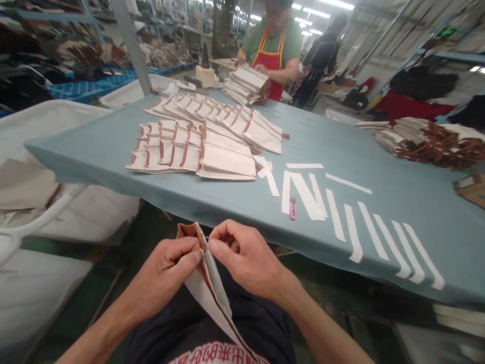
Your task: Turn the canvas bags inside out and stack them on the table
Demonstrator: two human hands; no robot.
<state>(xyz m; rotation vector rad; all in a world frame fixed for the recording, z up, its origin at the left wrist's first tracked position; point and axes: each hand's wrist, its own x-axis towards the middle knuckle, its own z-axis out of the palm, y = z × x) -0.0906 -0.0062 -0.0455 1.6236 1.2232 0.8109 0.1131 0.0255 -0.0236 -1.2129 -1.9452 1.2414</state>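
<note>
Left hand: grip closed, thumb and finger pinching a white, brown-trimmed fabric pouch | Right hand: grip closed at its upper edge | Pouch: above the lap, before the blue-green surface bearing pouch rows, white strips

I am looking into a factory workshop for fabric goods. Rows of matching pale pouches are lying on the tabletop, with strips and pink snips resting nearby. Across it, a co-worker in a red apron is standing by a stack. Beyond, I am seeing shelves and a blue pallet holding piles, while tube lights are shining overhead.
</note>
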